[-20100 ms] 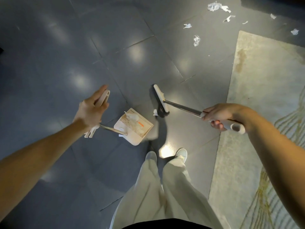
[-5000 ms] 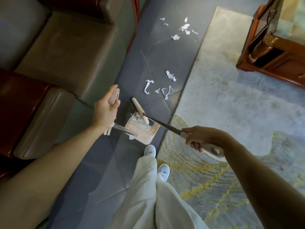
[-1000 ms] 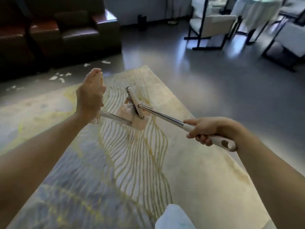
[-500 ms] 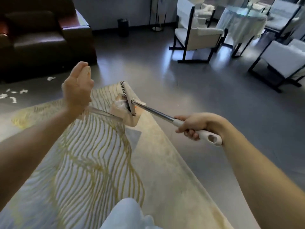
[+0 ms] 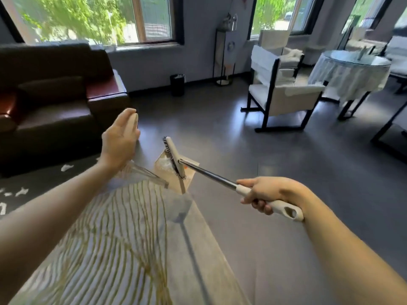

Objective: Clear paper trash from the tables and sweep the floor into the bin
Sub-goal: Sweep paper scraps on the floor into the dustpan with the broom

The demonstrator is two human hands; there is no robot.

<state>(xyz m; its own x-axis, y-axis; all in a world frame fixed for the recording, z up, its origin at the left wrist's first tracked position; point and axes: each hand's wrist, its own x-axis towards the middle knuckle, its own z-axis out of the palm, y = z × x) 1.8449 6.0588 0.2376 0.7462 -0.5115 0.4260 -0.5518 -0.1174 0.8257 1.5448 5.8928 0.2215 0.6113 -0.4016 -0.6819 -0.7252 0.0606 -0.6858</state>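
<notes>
- Left arm: I have it stretched forward from the lower left, forearm bare, wrist lifted.
- Left hand (image 5: 120, 146): upright, back towards the camera, fingers wrapped round the dustpan handle (image 5: 133, 120).
- Right arm: stretched forward from the lower right, forearm bare.
- Right hand (image 5: 271, 192): knuckles up, fingers curled under the broom handle (image 5: 284, 208).

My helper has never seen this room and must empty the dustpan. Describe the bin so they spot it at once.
Look along the far wall. Between the brown leather sofa and the tall metal stand, the bin stands against that wall. It is the only small black cylinder there, with white showing at its rim.
</notes>
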